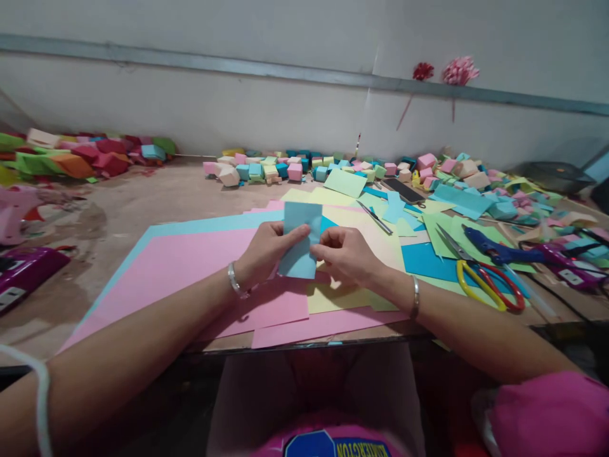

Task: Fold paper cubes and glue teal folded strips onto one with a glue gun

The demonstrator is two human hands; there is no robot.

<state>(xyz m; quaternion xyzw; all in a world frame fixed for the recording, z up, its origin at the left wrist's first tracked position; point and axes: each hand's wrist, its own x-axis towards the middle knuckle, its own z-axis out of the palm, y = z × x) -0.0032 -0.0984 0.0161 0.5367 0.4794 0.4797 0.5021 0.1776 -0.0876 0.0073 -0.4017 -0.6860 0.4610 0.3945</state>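
Note:
A light blue rectangle of paper (299, 254) is held upright above the table, in front of me. My left hand (271, 247) grips its left side, thumb across the front and the other fingers hidden behind it. At the lower right edge, my right hand (346, 251) pinches the paper between thumb and bent fingers. Beneath both hands lie large pink sheets (200, 266) over a light blue sheet (157, 235), with pale yellow sheets (385, 254) to the right.
Scissors with yellow and red handles (490, 285) lie at the right beside a blue glue gun (504, 249). A craft knife (375, 218) and a phone (403, 190) lie farther back. Small folded paper boxes (295, 171) line the wall. A pink glue gun (19, 212) is at the left.

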